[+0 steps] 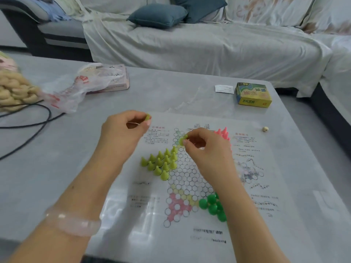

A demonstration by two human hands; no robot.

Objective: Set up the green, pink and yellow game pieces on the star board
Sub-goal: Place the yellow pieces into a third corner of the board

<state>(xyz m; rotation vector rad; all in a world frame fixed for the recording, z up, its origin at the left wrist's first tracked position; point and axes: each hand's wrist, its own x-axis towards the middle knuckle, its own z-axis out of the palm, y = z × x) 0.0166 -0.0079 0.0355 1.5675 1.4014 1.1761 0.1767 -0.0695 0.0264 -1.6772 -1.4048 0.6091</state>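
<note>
A yellow-green cone piece (pixel 147 117) was pinched in the left hand (pixel 125 130) above the star board sheet's (pixel 190 186) far-left edge, another (pixel 183 139) was pinched by the right hand (pixel 205 147) over the top point, with yellow-green pieces (pixel 163 164) clustered left, pink (pixel 222 132) behind and green (pixel 213 205) nearer.
</note>
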